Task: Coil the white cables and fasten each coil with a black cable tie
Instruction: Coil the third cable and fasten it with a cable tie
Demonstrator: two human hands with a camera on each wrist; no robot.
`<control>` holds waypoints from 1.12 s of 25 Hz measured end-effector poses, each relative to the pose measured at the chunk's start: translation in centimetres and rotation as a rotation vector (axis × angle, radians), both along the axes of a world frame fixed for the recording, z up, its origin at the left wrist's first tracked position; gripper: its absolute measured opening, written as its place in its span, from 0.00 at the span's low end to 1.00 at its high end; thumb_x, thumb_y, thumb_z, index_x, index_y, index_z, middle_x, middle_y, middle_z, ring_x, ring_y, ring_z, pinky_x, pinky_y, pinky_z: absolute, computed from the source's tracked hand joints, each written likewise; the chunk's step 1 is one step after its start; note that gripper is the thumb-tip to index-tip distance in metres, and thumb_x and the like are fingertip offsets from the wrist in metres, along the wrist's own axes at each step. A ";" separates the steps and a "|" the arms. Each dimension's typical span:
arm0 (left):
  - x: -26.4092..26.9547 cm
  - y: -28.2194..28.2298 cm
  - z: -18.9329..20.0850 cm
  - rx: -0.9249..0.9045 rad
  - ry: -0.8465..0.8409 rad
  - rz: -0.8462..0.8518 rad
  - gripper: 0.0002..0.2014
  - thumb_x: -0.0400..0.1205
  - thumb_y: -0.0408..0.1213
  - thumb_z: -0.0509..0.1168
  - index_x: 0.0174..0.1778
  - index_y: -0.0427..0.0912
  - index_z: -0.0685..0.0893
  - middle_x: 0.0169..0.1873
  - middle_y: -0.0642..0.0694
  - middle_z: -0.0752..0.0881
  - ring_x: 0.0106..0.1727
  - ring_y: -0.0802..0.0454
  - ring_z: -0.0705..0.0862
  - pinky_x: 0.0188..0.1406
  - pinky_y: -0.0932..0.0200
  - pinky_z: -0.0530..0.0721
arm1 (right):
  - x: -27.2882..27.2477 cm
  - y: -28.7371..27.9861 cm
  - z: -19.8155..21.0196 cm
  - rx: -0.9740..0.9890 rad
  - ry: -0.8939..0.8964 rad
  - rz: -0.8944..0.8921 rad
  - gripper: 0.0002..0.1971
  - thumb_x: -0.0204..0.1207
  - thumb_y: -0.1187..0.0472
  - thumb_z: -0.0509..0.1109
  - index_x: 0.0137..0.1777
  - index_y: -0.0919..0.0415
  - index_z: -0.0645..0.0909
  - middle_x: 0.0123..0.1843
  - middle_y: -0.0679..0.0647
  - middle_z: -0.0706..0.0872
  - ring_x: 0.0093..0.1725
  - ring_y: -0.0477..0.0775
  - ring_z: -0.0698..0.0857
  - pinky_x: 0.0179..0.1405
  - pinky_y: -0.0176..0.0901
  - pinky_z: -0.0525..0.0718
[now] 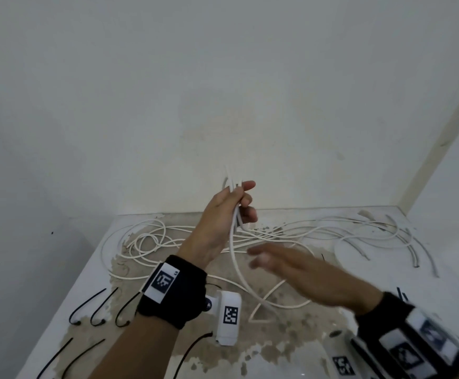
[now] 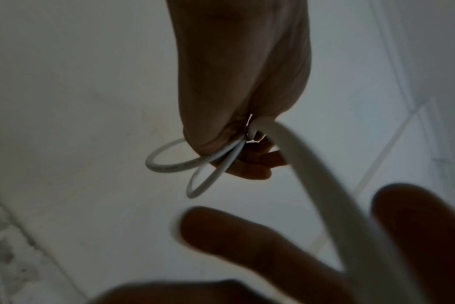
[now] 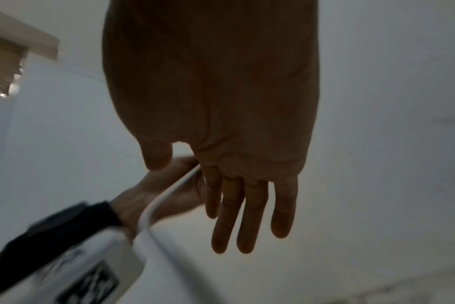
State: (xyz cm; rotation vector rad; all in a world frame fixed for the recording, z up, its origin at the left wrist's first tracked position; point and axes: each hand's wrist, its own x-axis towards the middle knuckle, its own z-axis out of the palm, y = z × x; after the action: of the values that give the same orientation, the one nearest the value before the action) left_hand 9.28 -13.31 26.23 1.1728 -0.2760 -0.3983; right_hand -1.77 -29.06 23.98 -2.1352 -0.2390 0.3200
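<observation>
My left hand (image 1: 236, 203) is raised above the table and grips a bunch of white cable loops (image 1: 232, 187); in the left wrist view the loops (image 2: 169, 166) poke out past the curled fingers. A strand of that cable (image 1: 236, 266) hangs down from the fist to the table. Below and to the right, my right hand (image 1: 277, 258) is blurred, with fingers straight and nothing in it; the right wrist view shows its fingers (image 3: 247, 216) extended. Several black cable ties (image 1: 97, 307) lie at the table's front left.
A tangle of loose white cables (image 1: 277, 233) spreads across the back of the worn white table (image 1: 291, 346), reaching the right side (image 1: 403, 239). A wall stands right behind the table, and another closes the right side.
</observation>
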 end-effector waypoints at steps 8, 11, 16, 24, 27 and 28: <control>-0.7 0.2 2.8 -0.225 0.080 -0.058 0.13 0.91 0.36 0.50 0.59 0.36 0.78 0.24 0.53 0.66 0.23 0.57 0.71 0.32 0.63 0.77 | -1.3 1.3 -2.5 0.290 0.053 0.071 0.27 0.90 0.44 0.51 0.46 0.64 0.83 0.28 0.50 0.72 0.28 0.48 0.73 0.36 0.38 0.76; -1.0 0.8 3.5 -0.297 0.147 -0.130 0.12 0.89 0.37 0.51 0.54 0.39 0.79 0.23 0.54 0.61 0.20 0.60 0.64 0.25 0.66 0.71 | -2.2 1.0 -3.9 0.241 0.109 0.120 0.30 0.90 0.44 0.48 0.41 0.62 0.84 0.30 0.49 0.69 0.31 0.46 0.70 0.37 0.37 0.74; -2.7 2.0 3.8 -0.152 0.174 -0.344 0.10 0.84 0.41 0.55 0.45 0.41 0.79 0.22 0.54 0.54 0.20 0.59 0.50 0.19 0.64 0.51 | -0.4 -3.8 -8.9 -0.065 0.213 0.151 0.30 0.85 0.34 0.51 0.48 0.53 0.88 0.41 0.47 0.87 0.46 0.44 0.85 0.60 0.39 0.80; -3.2 5.7 3.9 0.130 0.212 -0.406 0.11 0.78 0.41 0.52 0.29 0.46 0.67 0.21 0.53 0.56 0.19 0.56 0.53 0.19 0.62 0.60 | 1.3 -11.7 -11.8 0.076 0.428 -0.221 0.33 0.59 0.27 0.74 0.32 0.60 0.76 0.29 0.51 0.82 0.33 0.52 0.85 0.47 0.43 0.80; -3.4 6.1 3.6 0.086 0.246 -0.412 0.13 0.80 0.41 0.52 0.33 0.44 0.77 0.21 0.54 0.54 0.18 0.58 0.49 0.17 0.63 0.50 | 2.5 -12.7 -9.7 0.380 0.515 -0.343 0.19 0.64 0.47 0.76 0.31 0.56 0.68 0.29 0.50 0.66 0.24 0.48 0.63 0.28 0.42 0.63; -3.5 6.0 3.3 0.115 0.240 -0.417 0.14 0.81 0.41 0.52 0.35 0.42 0.79 0.20 0.54 0.54 0.18 0.59 0.50 0.17 0.63 0.49 | 2.9 -12.8 -8.7 0.431 0.509 -0.399 0.14 0.69 0.52 0.70 0.32 0.57 0.70 0.30 0.51 0.66 0.24 0.48 0.62 0.26 0.41 0.60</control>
State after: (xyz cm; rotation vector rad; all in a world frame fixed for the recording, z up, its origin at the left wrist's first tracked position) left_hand 5.80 -7.30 29.55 1.1654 -0.2906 -0.9235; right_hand 1.12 -41.87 15.29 -1.5674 0.3777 0.5096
